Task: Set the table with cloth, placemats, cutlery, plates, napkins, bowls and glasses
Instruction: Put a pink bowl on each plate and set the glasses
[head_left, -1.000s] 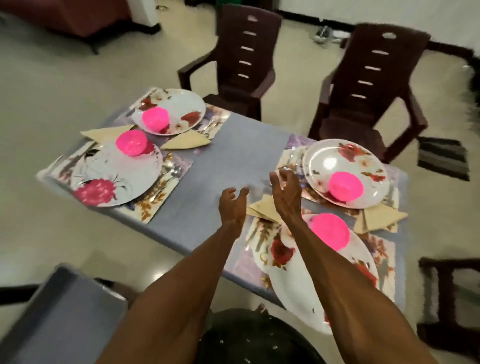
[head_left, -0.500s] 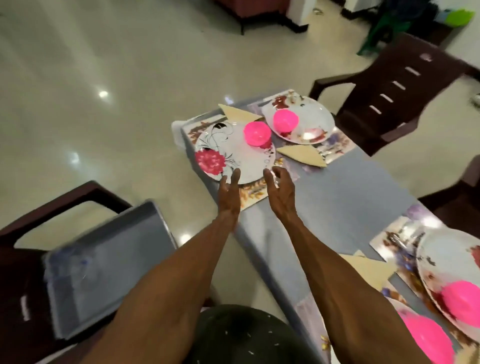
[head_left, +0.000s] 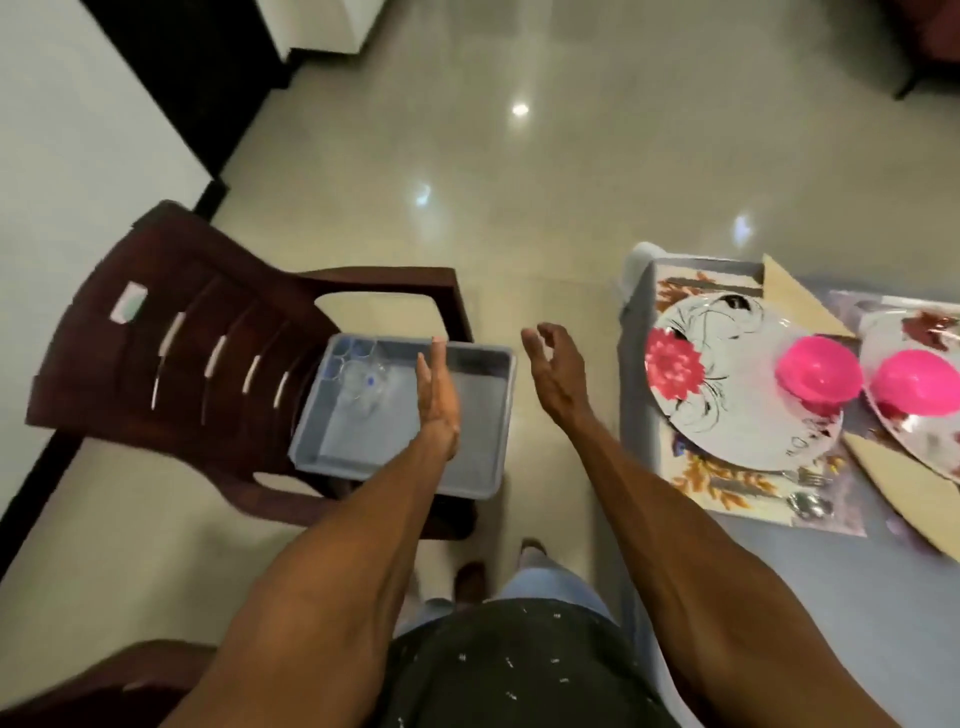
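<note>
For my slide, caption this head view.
Both hands, left and right, reach toward glasses in a grey tray on a chair.

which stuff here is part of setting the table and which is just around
Part of the job:
grey tub on the chair
glasses inside it
flower plate
pink bowls
placemat
cutlery
napkin
left hand, right hand, both empty

Just around:
brown chair
tiled floor

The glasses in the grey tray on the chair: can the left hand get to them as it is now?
Probably yes. The left hand is open above the grey tray, and the glasses stand in its far corner with nothing covering them or between them and the hand.
</note>
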